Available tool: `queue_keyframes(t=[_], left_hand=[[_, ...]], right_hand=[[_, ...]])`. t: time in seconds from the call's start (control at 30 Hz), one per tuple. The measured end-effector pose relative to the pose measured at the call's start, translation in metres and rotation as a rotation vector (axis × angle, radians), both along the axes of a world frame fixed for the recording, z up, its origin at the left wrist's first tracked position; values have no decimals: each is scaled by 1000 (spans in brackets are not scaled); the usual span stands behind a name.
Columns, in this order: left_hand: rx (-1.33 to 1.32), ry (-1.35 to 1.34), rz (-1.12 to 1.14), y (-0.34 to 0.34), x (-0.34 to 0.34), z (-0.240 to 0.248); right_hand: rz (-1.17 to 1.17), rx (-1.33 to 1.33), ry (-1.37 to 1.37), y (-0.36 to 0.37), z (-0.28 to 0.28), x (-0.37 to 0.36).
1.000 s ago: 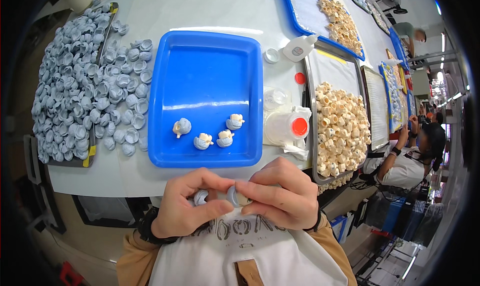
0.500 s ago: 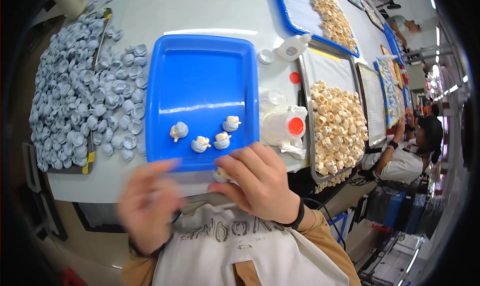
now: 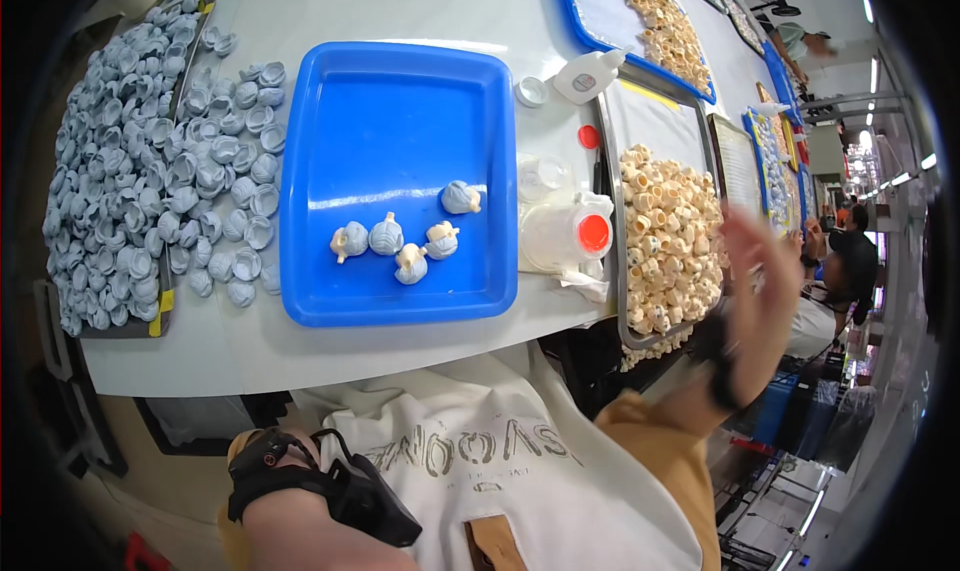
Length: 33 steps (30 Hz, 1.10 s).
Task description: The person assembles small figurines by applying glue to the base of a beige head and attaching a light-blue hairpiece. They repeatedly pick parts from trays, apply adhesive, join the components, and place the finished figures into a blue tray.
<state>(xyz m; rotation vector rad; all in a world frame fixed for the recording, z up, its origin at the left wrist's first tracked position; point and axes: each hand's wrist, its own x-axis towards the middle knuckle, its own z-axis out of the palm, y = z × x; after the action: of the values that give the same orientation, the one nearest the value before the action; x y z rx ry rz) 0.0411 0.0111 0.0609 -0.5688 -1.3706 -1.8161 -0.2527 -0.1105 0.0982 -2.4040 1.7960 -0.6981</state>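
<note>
Several small doll-head pieces (image 3: pixel 386 234), each a cream part with a pale blue ridged cap, rest inside the blue tray (image 3: pixel 400 311), mostly in its lower half. My right hand (image 3: pixel 757 286) is raised by the right edge of a metal tray (image 3: pixel 640 345) heaped with small hollow cream parts (image 3: pixel 668 236). Motion smears its fingers, so its grip is unclear. At the lower left, only the wrist area of my left hand (image 3: pixel 300 526) shows, with a black strapped device (image 3: pixel 345 491) around it. The fingers of that hand are out of sight.
Left of the blue tray lies a big pile of pale blue caps (image 3: pixel 120 181), spilling onto the white table (image 3: pixel 250 356). A white bottle (image 3: pixel 588 76), a red-capped container (image 3: pixel 560 236) and a small red lid (image 3: pixel 588 137) stand between the trays. Another person (image 3: pixel 845 271) sits at far right.
The piece that my right hand held is gone from it, and one more piece sits in the blue tray. My right hand swung right; my left dropped toward the lower edge.
</note>
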Motion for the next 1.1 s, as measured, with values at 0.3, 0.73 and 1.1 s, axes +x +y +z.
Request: queue_keyframes(t=[0.3,0.73,1.1], left_hand=[[1292,-103,706,-3,-10,-45],[515,-1024,1360,1,-11,-50],[-326,-1795,1569,-45,16,-12]], right_hand=[[-46,641,402,-198,-69,-174],[69,199,140,-182,-40,-179],[722,931,-776,48,-56,2]])
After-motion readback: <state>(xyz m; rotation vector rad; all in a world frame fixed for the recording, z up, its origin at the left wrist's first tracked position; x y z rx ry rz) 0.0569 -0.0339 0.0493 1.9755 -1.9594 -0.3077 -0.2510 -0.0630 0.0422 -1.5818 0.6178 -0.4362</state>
